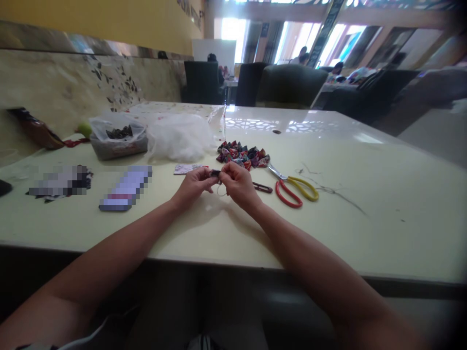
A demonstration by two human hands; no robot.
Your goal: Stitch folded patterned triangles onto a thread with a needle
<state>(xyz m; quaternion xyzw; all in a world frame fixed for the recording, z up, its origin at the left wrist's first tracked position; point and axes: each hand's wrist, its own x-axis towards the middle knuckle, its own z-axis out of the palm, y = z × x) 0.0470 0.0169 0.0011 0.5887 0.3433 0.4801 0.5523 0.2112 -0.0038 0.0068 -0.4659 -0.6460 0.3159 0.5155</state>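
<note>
Because both hands meet over the middle of the pale glossy table point(365, 204) and work something very small between them, the likeliest slip is simply losing hold of it. The left hand point(195, 183) and the right hand point(239, 183) pinch a small dark scrap of patterned fabric point(216, 173) between pressed-together fingers, just above the table surface. A thin loop of thread point(221, 190) seems to hang below it; if that thread tangles or pulls sideways, the piece could pucker or twist out of the pinch. I cannot tell whether a needle is there, but if so, fingertips this close together risk a prick.

Nearby hazards are modest: the red and yellow handled scissors point(295, 189) lie just right of the right hand, and a small dark red snipper point(262, 187) sits nearer, so a careless sweep of the wrist could knock either.

As for the scrap itself, it looks tiny, dark, soft and folded, mostly hidden by the fingers. It resembles the heap of small multicoloured folded fabric pieces point(242, 155) lying just beyond the hands, beside a puff of white stuffing in clear plastic point(180, 136).
</note>
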